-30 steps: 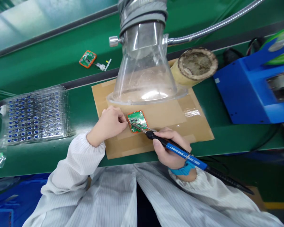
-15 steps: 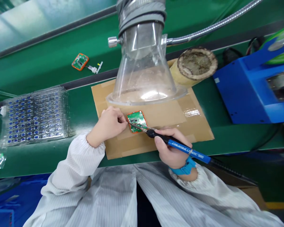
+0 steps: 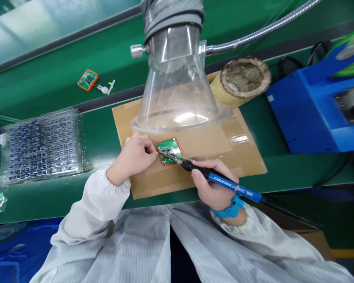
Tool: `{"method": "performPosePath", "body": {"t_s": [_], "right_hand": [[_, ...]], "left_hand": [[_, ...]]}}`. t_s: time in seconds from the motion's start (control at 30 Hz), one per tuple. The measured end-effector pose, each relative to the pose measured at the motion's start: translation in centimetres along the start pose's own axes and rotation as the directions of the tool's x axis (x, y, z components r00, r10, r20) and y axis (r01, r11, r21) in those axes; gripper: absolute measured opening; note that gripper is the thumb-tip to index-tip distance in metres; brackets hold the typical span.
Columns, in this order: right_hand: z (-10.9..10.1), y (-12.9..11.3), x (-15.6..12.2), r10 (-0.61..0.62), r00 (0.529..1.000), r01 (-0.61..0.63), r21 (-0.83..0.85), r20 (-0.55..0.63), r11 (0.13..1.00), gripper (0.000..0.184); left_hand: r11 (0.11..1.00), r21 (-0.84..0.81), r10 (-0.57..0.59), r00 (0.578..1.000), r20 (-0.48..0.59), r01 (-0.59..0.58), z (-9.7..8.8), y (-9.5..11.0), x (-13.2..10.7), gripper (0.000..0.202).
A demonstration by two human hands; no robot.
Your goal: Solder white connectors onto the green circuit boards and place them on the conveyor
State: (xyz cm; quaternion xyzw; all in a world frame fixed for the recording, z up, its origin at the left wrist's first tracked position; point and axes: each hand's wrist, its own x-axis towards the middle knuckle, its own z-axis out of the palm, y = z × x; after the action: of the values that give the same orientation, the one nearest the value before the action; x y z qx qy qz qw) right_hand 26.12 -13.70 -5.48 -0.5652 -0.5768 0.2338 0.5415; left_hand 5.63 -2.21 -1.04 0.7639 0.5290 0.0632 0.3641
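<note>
A green circuit board point(image 3: 174, 147) in an orange frame lies on a piece of cardboard point(image 3: 153, 184). My right hand point(image 3: 216, 186) is wrapped round a blue and black soldering iron point(image 3: 224, 180); its thin metal tip reaches over the left part of the board. At the board's left edge my left hand point(image 3: 137, 155) is closed in a pinch, thumb against forefinger. Whatever is between those fingertips is too small or hidden to make out.
A clear fume-extraction hood point(image 3: 177, 90) hangs just beyond the board. Behind it stands a crusted yellowish cup point(image 3: 224, 88). To the right is a blue machine point(image 3: 309, 114); at left lie stacked clear trays point(image 3: 44, 143) of small blue parts. Another orange-framed board point(image 3: 87, 80) rests farther back.
The whole view has shifted slightly. Both hands, the soldering iron and the board keep nearly the same positions relative to one another.
</note>
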Motion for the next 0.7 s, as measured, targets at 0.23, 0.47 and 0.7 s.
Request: {"method": "performPosePath", "body": {"t_s": [0.23,0.47,0.7], "right_hand": [[-0.07,0.16,-0.20,-0.011,1.000,0.010,-0.010,-0.007,1.000,0.011],[-0.04,0.01,0.05,-0.022,1.000,0.022,0.003,0.005,1.000,0.010],[-0.42,0.77,-0.66,-0.011,1.000,0.011,0.021,-0.014,1.000,0.013]], "left_hand": [[1.000,0.000,0.002,1.000,-0.002,-0.002,-0.01,-0.01,-0.03,0.024],[1.000,0.001,-0.002,1.000,-0.002,0.002,0.00,0.08,-0.07,0.023],[1.000,0.000,0.003,1.000,-0.002,-0.003,0.04,0.00,-0.05,0.024]]}}
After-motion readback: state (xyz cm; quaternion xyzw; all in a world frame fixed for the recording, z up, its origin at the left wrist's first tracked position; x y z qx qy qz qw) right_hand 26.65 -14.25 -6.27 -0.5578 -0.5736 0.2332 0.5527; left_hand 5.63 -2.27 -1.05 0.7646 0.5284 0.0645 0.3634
